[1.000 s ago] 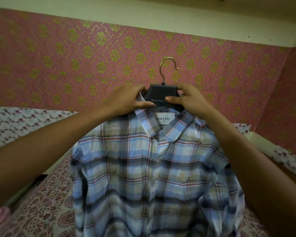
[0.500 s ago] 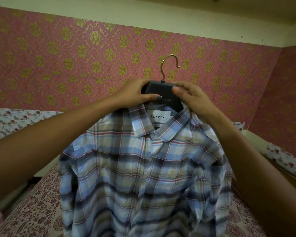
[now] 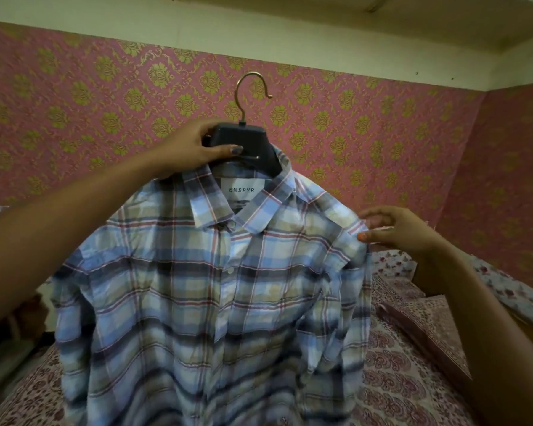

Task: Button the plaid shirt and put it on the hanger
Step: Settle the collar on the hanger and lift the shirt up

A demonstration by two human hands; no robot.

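The blue, beige and red plaid shirt [image 3: 216, 290] hangs buttoned on a dark hanger [image 3: 243, 142] with a brass hook, held up in front of the wall. A white ENSPYR label shows inside the collar. My left hand [image 3: 191, 149] grips the hanger's neck at its left side, thumb across the front. My right hand [image 3: 391, 229] is at the shirt's right shoulder seam, fingers apart, fingertips touching the fabric edge. The shirt's lower hem runs out of the frame.
Behind the shirt is a pink wall [image 3: 74, 103] with gold floral pattern. Below lies a bed with a maroon floral sheet [image 3: 394, 379]. A patterned pillow [image 3: 425, 327] sits at the right, by my right forearm.
My right hand has let go of the hanger and dropped to the shirt's right shoulder. The left hand still holds the hanger, which has risen slightly.
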